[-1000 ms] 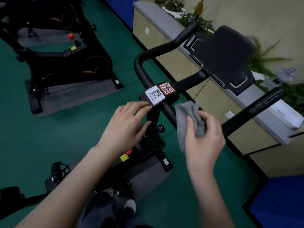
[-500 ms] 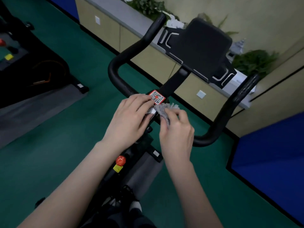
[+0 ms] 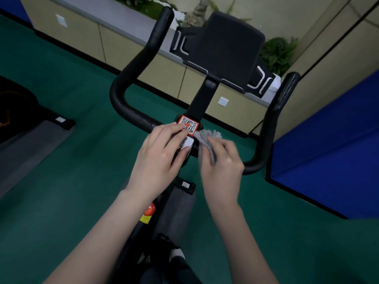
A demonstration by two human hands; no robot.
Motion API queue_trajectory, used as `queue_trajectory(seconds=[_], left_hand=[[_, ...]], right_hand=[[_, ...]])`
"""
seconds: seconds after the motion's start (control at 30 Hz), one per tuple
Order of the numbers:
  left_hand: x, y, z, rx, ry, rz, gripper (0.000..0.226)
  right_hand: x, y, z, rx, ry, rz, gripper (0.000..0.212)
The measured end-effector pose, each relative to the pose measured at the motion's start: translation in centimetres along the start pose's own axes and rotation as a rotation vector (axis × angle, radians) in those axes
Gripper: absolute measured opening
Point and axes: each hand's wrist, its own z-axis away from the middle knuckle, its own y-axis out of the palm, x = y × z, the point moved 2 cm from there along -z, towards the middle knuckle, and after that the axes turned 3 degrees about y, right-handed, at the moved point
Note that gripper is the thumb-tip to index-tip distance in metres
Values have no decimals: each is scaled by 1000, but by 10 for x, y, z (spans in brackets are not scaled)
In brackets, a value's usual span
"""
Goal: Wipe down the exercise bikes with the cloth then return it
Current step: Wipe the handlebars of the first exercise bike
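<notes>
A black exercise bike's handlebar [image 3: 123, 95] curves in a U in front of me, with a black tablet holder [image 3: 225, 52] above its stem. Two QR-code stickers [image 3: 189, 125] sit on the centre clamp. My left hand [image 3: 162, 158] rests on the clamp with its fingers laid over the stickers. Just right of it, my right hand [image 3: 222, 167] grips a bunched grey cloth [image 3: 207, 138] and presses it against the bar beside the clamp.
A second bike's base [image 3: 18, 111] on a grey mat stands at the left. A beige cabinet run [image 3: 123, 46] with plants on top lines the far wall. A blue padded panel [image 3: 328, 144] stands at the right. The floor [image 3: 61, 181] is green; a red knob [image 3: 149, 210] shows on the frame below.
My view has swung right and centred on the handlebar. My right hand has carried the cloth left along the bar to the clamp, and my left hand has settled over the stickers.
</notes>
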Motion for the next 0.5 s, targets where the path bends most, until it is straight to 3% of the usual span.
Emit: queue_trajectory(seconds=[0.17,0.37,0.5], left_hand=[[2,1,1,13,-7,13,34],[3,-1,-1,36,-6,6,33],[3,-2,0,37,-3,10,34]], right_hand=[[-16,-18,3,-110,105,66,20],[8,2,-10,53,115,42,23],[0,-10,-13,67,98,46,29]])
